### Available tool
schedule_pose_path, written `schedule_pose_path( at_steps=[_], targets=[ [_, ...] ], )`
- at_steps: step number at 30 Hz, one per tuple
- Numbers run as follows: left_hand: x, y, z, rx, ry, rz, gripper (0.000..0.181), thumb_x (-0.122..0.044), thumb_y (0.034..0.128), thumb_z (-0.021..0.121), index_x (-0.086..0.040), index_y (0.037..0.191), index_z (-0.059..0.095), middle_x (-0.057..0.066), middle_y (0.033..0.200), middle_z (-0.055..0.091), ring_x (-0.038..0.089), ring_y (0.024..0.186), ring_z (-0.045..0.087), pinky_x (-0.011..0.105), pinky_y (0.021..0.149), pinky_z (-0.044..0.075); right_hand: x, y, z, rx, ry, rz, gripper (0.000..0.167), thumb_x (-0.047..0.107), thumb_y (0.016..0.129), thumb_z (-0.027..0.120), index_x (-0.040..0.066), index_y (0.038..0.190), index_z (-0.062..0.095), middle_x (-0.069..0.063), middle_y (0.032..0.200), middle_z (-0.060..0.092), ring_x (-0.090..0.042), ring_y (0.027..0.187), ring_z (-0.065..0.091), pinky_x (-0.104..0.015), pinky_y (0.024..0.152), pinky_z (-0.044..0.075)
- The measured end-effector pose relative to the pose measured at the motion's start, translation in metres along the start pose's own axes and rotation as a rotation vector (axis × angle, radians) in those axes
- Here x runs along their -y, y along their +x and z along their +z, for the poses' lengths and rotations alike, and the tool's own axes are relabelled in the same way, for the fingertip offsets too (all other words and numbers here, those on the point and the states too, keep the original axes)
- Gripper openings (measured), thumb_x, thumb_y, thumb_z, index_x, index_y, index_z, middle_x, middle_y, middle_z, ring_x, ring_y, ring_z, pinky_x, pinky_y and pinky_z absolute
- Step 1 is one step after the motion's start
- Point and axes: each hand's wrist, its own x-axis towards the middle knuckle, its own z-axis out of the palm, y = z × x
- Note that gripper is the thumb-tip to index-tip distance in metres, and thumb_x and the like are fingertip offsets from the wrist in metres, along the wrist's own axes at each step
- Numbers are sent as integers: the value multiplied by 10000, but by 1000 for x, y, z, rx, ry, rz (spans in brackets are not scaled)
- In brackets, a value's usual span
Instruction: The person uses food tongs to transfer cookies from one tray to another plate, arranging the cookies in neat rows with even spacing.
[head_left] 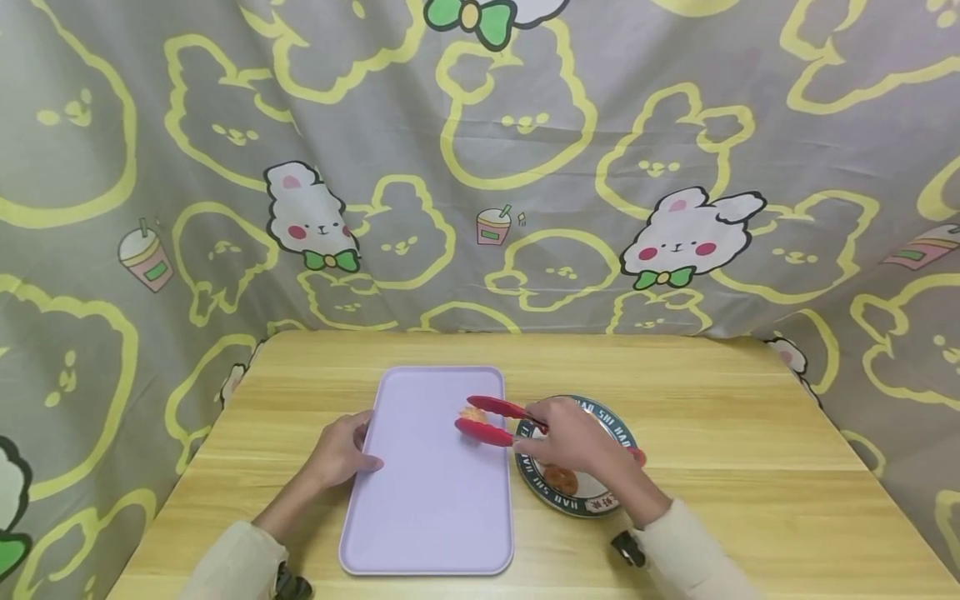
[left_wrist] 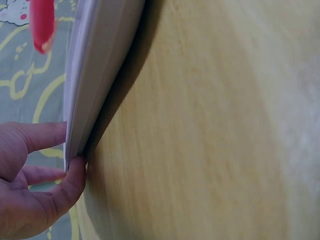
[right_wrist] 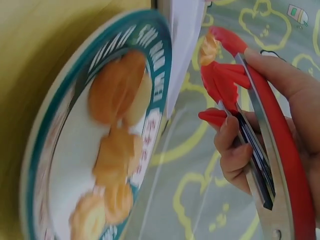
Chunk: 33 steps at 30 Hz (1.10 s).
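Observation:
A lavender tray lies lengthwise on the table. My left hand pinches its left edge, thumb over the rim and fingers at the side and underside. In my right hand is a pair of red-tipped metal tongs, gripped around the arms. Between the tong tips sits a small golden pastry piece, above the tray's right side. Just right of the tray, partly under my right hand, stands a round plate with a dark green lettered rim. Several golden-brown pastries lie on the plate.
The wooden table extends to both sides and behind the tray. A grey curtain printed with yellow outlines and white rabbits hangs along its back and sides. Dark straps are worn at both wrists.

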Motion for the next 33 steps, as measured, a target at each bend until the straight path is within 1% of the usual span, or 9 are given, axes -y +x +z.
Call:
schedule_pose_path(
  at_steps=[6,10,12,14,18,21,23,28,33],
  targets=[
    [-1,0,-1,1,-2,5,796,-23,657,812,101,1348,438,154,966,594,200,788,566,303,670,535,-22,-22,-16,-19,-41,-61,352,375,759,766,98,961,689,61,628,515,-78,592,422,-187,480,322],
    [-1,0,-1,-1,-3,9,799,-18,653,813,107,1346,436,154,957,593,200,786,567,300,668,534,-37,-36,-24,-21,-30,-105,472,365,781,748,6,1081,682,-37,841,698,-104,695,540,-205,564,454],
    [0,0,-1,-2,0,10,801,-19,650,815,109,1345,436,154,951,593,201,785,567,299,668,532,-45,-43,-28,-23,-31,-119,531,379,787,741,-20,1129,663,-95,979,718,-133,782,597,-236,637,506],
    [0,0,-1,-4,5,11,805,-21,645,817,114,1341,437,154,944,593,201,783,565,300,669,529,-52,-50,-32,-26,-32,-124,551,395,790,735,-25,1137,658,-109,1022,713,-161,866,637,-278,702,544],
    [0,0,-1,-7,9,5,805,-26,643,818,110,1340,441,149,945,592,200,785,561,304,675,529,-63,-65,-39,-18,-25,-96,576,439,773,737,-9,1128,665,-51,965,705,-116,815,601,-249,678,522],
    [0,0,-1,-4,4,7,804,-27,645,816,109,1342,439,150,950,593,201,786,563,305,674,533,-72,-75,-44,-1,-22,-62,610,463,762,738,-7,1142,661,-12,883,675,-97,721,519,-207,596,443],
    [0,0,-1,0,2,9,804,-28,647,814,109,1343,437,153,954,594,202,788,566,306,671,535,-77,-83,-47,-13,-44,-54,620,486,756,735,0,1137,667,-3,920,686,-74,747,528,-207,619,456],
    [-1,-1,-2,5,2,1,805,-26,652,811,110,1347,430,161,972,595,206,793,566,306,669,535,-89,-101,-51,-18,-40,-32,574,470,763,735,17,1110,676,70,790,626,-34,685,487,-194,571,423],
    [-1,0,-2,7,7,1,808,-27,653,813,116,1348,426,162,974,598,207,793,563,302,664,530,-96,-113,-52,19,-27,35,574,476,745,745,31,1102,679,99,713,538,-37,644,449,-177,542,369]
  ],
)
